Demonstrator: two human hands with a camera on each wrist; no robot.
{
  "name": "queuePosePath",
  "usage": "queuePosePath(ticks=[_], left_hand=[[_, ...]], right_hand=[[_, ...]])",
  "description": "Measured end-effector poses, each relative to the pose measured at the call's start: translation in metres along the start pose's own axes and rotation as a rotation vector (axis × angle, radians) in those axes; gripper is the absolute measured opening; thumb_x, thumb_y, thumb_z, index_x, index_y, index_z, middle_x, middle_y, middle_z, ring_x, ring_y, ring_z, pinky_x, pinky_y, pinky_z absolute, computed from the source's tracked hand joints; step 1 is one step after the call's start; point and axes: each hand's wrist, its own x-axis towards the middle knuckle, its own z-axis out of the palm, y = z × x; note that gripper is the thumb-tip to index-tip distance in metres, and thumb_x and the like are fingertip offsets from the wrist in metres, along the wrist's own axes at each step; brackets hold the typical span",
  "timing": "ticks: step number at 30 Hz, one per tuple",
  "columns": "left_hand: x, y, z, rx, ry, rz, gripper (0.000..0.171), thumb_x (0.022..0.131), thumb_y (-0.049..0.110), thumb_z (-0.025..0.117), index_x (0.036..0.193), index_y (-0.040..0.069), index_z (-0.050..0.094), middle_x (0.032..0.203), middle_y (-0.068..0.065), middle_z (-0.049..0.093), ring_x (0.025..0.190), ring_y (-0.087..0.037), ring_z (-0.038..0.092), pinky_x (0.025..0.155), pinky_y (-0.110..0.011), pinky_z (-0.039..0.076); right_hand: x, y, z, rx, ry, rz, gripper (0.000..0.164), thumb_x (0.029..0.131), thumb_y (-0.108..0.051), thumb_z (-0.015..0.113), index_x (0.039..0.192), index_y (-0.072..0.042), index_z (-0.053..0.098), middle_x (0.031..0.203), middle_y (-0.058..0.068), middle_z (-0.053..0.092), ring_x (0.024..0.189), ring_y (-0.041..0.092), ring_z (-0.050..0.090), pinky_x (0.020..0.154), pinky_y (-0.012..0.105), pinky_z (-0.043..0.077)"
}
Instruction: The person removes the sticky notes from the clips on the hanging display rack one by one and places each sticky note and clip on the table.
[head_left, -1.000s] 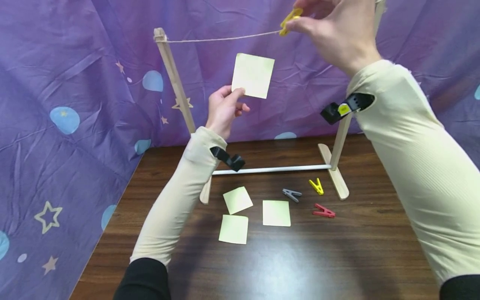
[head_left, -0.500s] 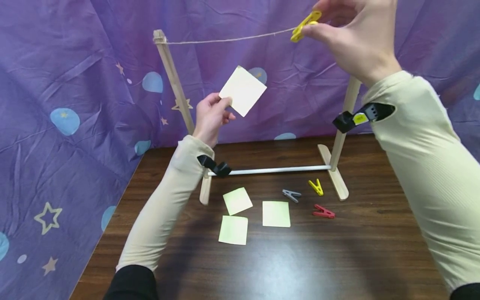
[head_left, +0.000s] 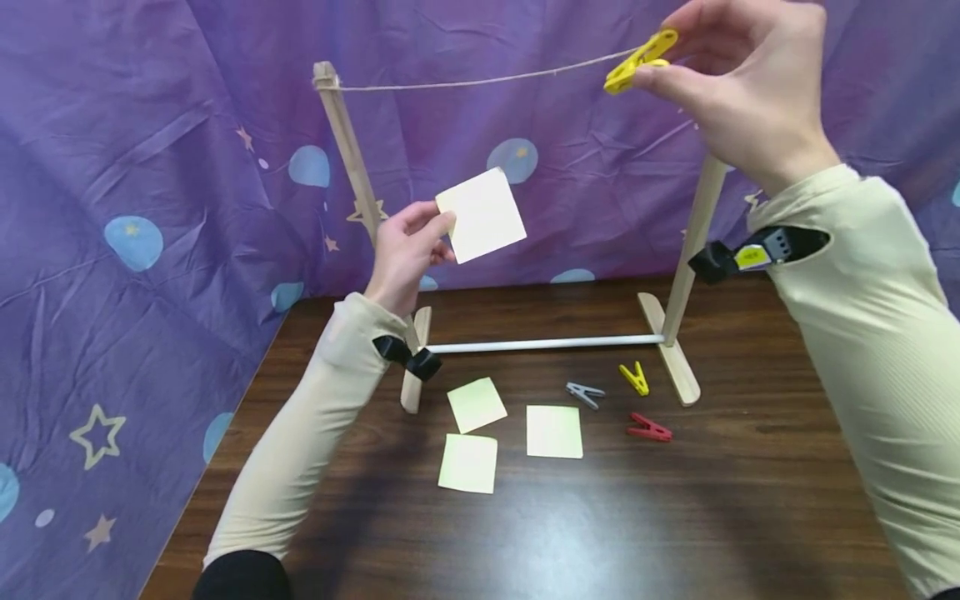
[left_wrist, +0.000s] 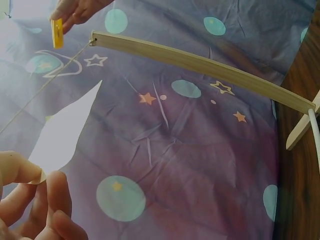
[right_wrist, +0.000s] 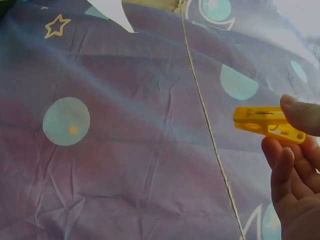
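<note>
My left hand pinches a pale yellow sticky note by one corner between thumb and fingers, below the string. In the left wrist view the note shows slanted, nearly edge-on. High at the right, my right hand holds a yellow clothespin between thumb and fingers. The right wrist view has that clothespin apart from the string, its tip end pointing toward it. The string runs from the left wooden post and passes behind my right hand.
On the dark wooden table lie three sticky notes, a grey clothespin, a yellow clothespin and a red clothespin. A white rod joins the stand's feet. Behind hangs a purple patterned cloth.
My left hand has drawn the sticky note down and slightly left, away from the string, turning it on the way. My right hand has moved right and slightly down, still holding the yellow clothespin.
</note>
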Motion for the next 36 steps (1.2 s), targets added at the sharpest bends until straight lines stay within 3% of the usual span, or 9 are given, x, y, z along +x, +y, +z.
queuePosePath(ticks=[9,16,20,29,36], left_hand=[[-0.010,0.000,-0.010,0.086,-0.085,0.027,0.004,0.090,0.006,0.064,0.094,0.006,0.063,0.071,0.005,0.063,0.048,-0.010,0.056,0.052,-0.020,0.046],[-0.018,-0.001,-0.020,0.141,-0.142,0.046,0.005,0.090,0.001,0.061,0.094,0.004,0.061,0.067,0.005,0.063,0.051,-0.010,0.058,0.053,-0.020,0.046],[-0.020,-0.003,-0.026,0.165,-0.137,0.036,0.010,0.088,0.001,0.061,0.095,0.008,0.060,0.068,0.005,0.062,0.053,-0.010,0.058,0.055,-0.021,0.047],[-0.027,-0.008,-0.036,0.194,-0.198,0.010,0.014,0.088,-0.002,0.061,0.100,0.006,0.059,0.071,0.006,0.062,0.057,-0.011,0.060,0.055,-0.020,0.048],[-0.032,-0.014,-0.041,0.281,-0.292,0.000,0.019,0.089,-0.002,0.061,0.107,-0.005,0.058,0.071,0.008,0.065,0.058,-0.009,0.062,0.057,-0.021,0.050]], right_hand=[[-0.007,0.007,-0.009,0.113,-0.061,-0.025,0.035,0.066,0.014,0.078,0.093,-0.007,0.066,0.091,0.003,0.069,0.081,0.013,0.067,0.073,0.013,0.054],[-0.014,0.011,-0.015,0.203,-0.098,-0.040,0.036,0.066,0.018,0.074,0.097,0.000,0.070,0.090,0.004,0.071,0.074,0.013,0.064,0.068,0.014,0.052],[-0.018,0.013,-0.017,0.174,-0.104,-0.038,0.038,0.067,0.017,0.075,0.100,0.000,0.070,0.089,0.003,0.071,0.073,0.012,0.062,0.069,0.014,0.052],[-0.029,0.019,-0.027,-0.081,-0.139,-0.056,0.041,0.070,0.016,0.073,0.104,-0.007,0.067,0.098,-0.003,0.069,0.082,0.009,0.066,0.073,0.010,0.052],[-0.041,0.030,-0.031,0.133,-0.172,-0.061,0.040,0.067,0.025,0.068,0.099,0.001,0.066,0.102,0.005,0.068,0.087,0.013,0.066,0.073,0.013,0.054]])
